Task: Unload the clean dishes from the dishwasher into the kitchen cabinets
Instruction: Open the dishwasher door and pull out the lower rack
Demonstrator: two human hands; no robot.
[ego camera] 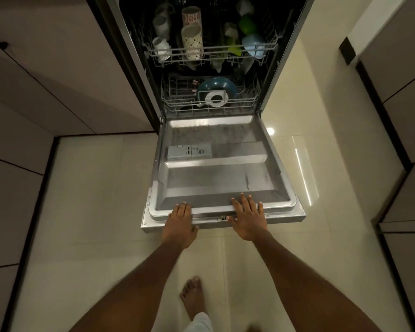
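The dishwasher door [216,178] was dull steel grey inside, its detergent dispenser [189,151] pale blue-grey. The upper rack [211,55] was white wire, holding two cream tumblers [191,41] with small patterned dots, perhaps diamonds, a green cup [247,25] and a light blue bowl [253,45]; below sat a teal bowl [216,86]

A glossy cream tiled floor [101,212] reflects a round ceiling light [270,130] and a bright strip of glare [303,173] to the right. A bare foot [192,297] stands on the tiles, with pale trouser fabric [200,323] just beside it at the bottom edge.
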